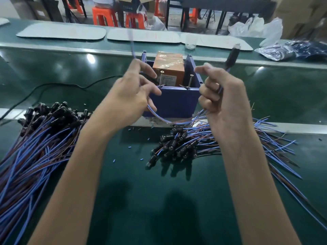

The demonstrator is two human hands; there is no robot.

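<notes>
The green worktop (134,200) fills most of the view. At 9 o'clock from its middle lies the largest heap of blue and brown wires (31,152), its black plug ends pointing toward 12. A smaller heap (194,144) lies at 3 o'clock, with its plugs bunched toward the centre and its loose wire ends fanning out to the right. At 12 o'clock stands a blue box (174,100) with an orange block (169,68) inside it.

The person's two hands are raised in front of the box. The left hand (131,96) is at its 9 o'clock and the right hand (224,96) at its 3 o'clock.

Both grip a single blue cable (159,118), which sags in a loop between them across the box's lower front. The left hand's fingers are loosely curled round it, and a blurred free end rises toward 12. The right hand's fingers are curled tight round it, and the cable's black plug (231,57) sticks up at 1 o'clock from the knuckles.

Two screws (161,77) stand on the box's front edge. Tiny blue bits (114,160) dot the worktop between the forearms.
</notes>
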